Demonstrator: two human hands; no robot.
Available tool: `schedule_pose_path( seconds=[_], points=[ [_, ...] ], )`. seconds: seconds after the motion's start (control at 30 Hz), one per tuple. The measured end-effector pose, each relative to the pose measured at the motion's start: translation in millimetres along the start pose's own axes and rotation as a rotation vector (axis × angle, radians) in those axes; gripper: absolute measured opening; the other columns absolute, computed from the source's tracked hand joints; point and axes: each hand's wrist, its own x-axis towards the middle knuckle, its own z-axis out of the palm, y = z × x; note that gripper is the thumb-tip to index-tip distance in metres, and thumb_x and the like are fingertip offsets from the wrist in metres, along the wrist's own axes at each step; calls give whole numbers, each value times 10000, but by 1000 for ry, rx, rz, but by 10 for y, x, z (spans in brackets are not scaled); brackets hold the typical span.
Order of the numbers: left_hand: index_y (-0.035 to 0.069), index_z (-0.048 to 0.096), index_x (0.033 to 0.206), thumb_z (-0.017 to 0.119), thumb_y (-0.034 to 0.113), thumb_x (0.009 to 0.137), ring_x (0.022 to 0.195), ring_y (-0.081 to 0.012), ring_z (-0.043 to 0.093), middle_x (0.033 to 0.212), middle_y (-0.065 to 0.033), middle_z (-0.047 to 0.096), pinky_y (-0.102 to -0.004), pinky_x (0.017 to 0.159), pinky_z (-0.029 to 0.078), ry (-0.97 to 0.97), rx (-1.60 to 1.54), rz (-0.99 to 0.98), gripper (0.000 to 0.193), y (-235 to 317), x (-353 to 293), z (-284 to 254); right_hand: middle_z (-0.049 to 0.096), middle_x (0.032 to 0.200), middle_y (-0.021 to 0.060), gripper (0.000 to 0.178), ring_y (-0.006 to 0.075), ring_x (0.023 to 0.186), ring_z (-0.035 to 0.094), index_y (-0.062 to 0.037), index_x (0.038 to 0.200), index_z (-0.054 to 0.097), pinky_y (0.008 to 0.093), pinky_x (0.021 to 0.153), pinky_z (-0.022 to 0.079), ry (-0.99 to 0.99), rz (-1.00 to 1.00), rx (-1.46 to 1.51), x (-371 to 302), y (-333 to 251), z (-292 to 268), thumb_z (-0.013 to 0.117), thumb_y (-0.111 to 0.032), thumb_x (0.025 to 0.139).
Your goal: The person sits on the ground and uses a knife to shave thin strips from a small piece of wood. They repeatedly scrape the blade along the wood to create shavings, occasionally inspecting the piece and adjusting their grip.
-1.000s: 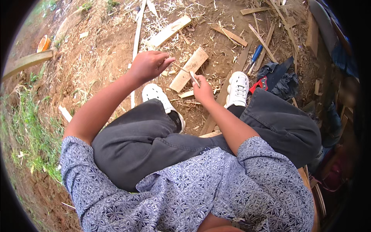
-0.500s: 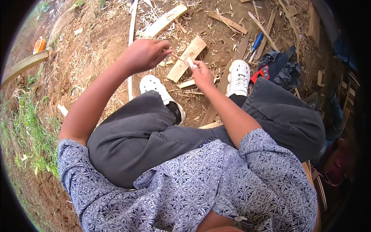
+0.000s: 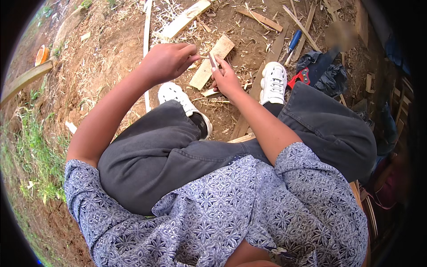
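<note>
Head view: the left hand (image 3: 171, 61) pinches a thin brown wooden stick (image 3: 204, 57); the right hand (image 3: 227, 81), gripping a narrow flat blade-like piece (image 3: 212, 61), has come nearer the left.

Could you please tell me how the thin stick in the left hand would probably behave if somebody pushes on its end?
The thin stick is probably light, since only the fingertips of the left hand seem to pinch it. It looks fairly stiff, standing out without visible droop. Being so slender, it might snap under a hard push.
</note>
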Motion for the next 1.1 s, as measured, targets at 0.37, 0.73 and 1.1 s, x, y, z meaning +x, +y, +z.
schedule_pose_path(
  seconds=[0.37,0.73,1.1],
  points=[
    [109,614,1067,549,356,1042,708,-346,672,806,-122,678,-462,599,522,-52,-17,-49,257,-68,-54,18,681,1124,126,467,191,877,682,-96,1416,522,346,811,536,101,-114,-178,141,165,14,582,-91,953],
    [40,582,971,532,179,1026,746,-448,597,780,-208,596,-528,647,463,-35,12,-31,158,-170,7,336,687,1125,223,407,309,1064,677,-126,1383,544,422,912,524,31,-303,-213,258,658,261,552,-100,977],
    [-4,584,844,513,189,1028,645,-404,564,710,-201,568,-488,596,415,-180,-9,-202,276,18,46,-392,704,942,151,320,298,801,702,-114,1286,581,467,726,526,428,-154,-227,280,478,55,450,-276,1042]
  ],
)
